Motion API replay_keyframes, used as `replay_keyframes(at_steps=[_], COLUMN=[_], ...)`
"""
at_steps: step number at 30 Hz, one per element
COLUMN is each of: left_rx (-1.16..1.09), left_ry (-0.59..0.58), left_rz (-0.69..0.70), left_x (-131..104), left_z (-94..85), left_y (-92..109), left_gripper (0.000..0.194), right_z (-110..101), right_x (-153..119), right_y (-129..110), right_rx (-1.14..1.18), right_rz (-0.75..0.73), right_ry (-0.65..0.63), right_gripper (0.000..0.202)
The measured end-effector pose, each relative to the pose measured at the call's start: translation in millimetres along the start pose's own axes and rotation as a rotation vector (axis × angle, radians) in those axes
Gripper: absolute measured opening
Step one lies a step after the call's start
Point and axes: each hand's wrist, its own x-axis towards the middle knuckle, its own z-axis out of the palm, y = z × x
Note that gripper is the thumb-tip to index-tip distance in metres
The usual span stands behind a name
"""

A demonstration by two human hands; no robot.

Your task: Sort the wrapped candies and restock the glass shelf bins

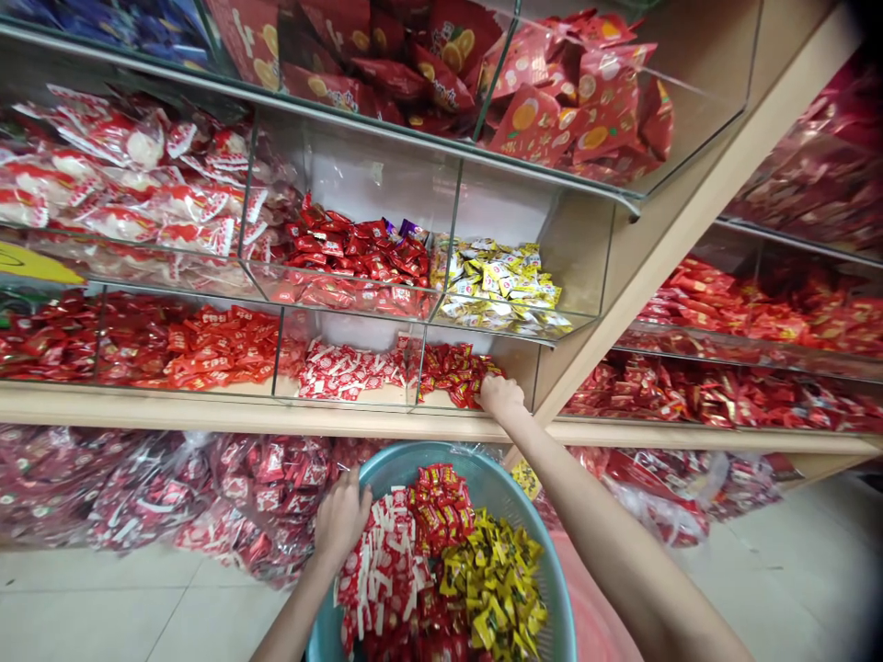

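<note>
Gripping the rim of the teal basket (552, 588), my left hand (341, 519) keeps it steady and tipped toward me so the candy stays in. Right hand (500, 395) is stretched into the bottom shelf bin, fingers closed down on the red-and-yellow candies (452, 368) there. Same kind sits in the basket already, between the white-red ones (379, 575) and the yellow pile (493, 579).
</note>
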Motion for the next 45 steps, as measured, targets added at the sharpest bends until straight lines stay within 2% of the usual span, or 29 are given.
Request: replay_keyframes(at_steps=[7,17,23,30,34,40,45], left_rx=[0.006,-0.020,-0.012,0.002,0.007,-0.013,-0.050], left_ry=[0.006,0.003,0.022,0.028,0.028,0.038,0.037], left_rz=[0.006,0.003,0.023,0.032,0.030,0.032,0.023], left_x=[1,2,3,2,2,2,3], left_z=[4.6,5.2,9.1,7.5,6.4,6.8,9.5], left_y=[-3,-4,-7,-6,-5,-5,-6], left_gripper=[0.045,0.047,0.045,0.045,0.045,0.043,0.044], right_z=[4,6,3,7,0,-20,-20], right_x=[4,-1,1,16,16,5,3], right_y=[2,18,19,38,46,35,25], right_rx=[0.055,0.161,0.256,0.381,0.416,0.269,0.240], right_rz=[-0.004,-0.157,-0.071,-0.160,-0.192,-0.156,-0.110], right_ry=[-0.035,0.047,-0.037,-0.006,0.016,-0.058,-0.120], right_gripper=[0.040,0.034,0.041,0.029,0.033,0.033,0.043])
